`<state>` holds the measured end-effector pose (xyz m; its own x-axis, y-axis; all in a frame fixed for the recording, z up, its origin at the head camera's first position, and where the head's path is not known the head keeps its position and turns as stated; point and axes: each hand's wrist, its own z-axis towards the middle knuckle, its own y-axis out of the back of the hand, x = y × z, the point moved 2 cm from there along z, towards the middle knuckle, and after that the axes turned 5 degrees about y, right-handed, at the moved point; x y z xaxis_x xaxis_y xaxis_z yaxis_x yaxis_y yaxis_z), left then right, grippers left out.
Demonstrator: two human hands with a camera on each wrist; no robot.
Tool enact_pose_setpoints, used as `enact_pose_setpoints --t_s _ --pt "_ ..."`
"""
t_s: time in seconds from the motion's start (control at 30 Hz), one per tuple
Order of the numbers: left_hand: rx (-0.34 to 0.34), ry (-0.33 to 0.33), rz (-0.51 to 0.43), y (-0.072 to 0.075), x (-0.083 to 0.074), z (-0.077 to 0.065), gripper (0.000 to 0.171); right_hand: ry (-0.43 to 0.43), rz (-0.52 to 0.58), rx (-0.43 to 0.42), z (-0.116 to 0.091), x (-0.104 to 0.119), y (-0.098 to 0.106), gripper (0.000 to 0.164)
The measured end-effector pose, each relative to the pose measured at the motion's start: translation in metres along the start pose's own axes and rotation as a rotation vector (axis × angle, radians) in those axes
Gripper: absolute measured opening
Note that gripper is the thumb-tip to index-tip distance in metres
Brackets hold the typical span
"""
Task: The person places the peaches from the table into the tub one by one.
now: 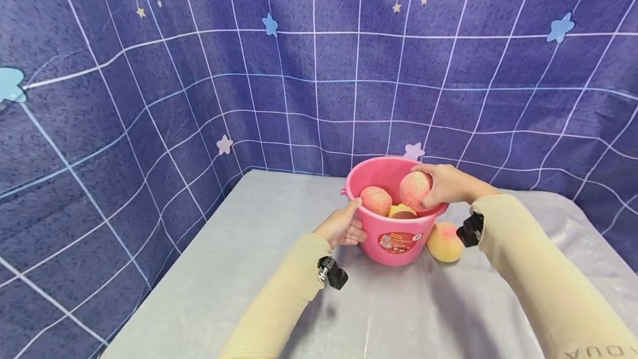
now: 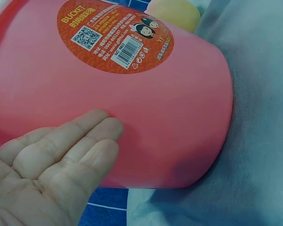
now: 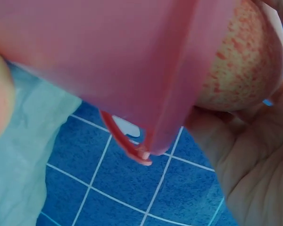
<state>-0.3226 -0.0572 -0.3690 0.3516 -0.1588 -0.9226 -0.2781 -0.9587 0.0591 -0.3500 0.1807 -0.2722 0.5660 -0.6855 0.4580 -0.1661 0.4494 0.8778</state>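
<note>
A pink bucket (image 1: 369, 240) stands on the grey-covered table, its oval red label (image 2: 115, 37) facing the front. My left hand (image 1: 344, 227) holds the bucket's left side, thumb at the rim and fingers against the outer wall. Over the right part of the opening, my right hand (image 1: 452, 183) grips a speckled pink peach (image 1: 415, 189). Inside lie another speckled peach (image 1: 376, 200) and a yellow fruit with a brownish-red patch (image 1: 401, 211), partly hidden by the bucket wall. Outside, close to the bucket's right side, a yellow-and-pink peach (image 1: 444, 244) rests on the table.
The table's grey cover (image 1: 239, 270) extends in front and to the left. Behind and at the left hangs a blue gridded curtain (image 1: 319, 60) with stars and clouds. The bucket's pink handle (image 3: 125, 141) hangs at its side in the right wrist view.
</note>
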Motion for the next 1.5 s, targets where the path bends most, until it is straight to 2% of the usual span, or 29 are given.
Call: enact_pose_setpoints --t_s 0.2,0.43,0.57,0.8,1.0,1.27,1.5 --pt "0.004 -0.001 0.001 0.001 -0.002 0.000 0.078 0.003 -0.049 0.098 0.007 0.007 0.006 0.075" --pt "0.007 0.002 -0.002 0.001 -0.003 -0.001 0.080 -0.042 0.023 0.179 0.010 0.006 0.010 0.076" --pt "0.014 0.005 -0.003 0.000 -0.002 0.000 0.080 -0.049 0.001 0.196 0.011 0.006 0.012 0.077" --pt "0.013 0.005 0.003 -0.001 -0.002 0.000 0.080 0.014 -0.090 0.170 0.015 0.012 0.015 0.075" --pt "0.009 0.001 0.006 -0.001 -0.002 0.001 0.080 0.013 -0.165 0.116 0.023 0.017 0.014 0.072" --pt "0.007 0.004 0.004 -0.001 -0.001 0.001 0.080 -0.058 -0.145 0.110 0.026 0.019 0.013 0.079" --pt "0.008 0.005 0.005 0.000 -0.001 0.001 0.081 -0.037 -0.142 0.090 0.027 0.020 0.012 0.077"
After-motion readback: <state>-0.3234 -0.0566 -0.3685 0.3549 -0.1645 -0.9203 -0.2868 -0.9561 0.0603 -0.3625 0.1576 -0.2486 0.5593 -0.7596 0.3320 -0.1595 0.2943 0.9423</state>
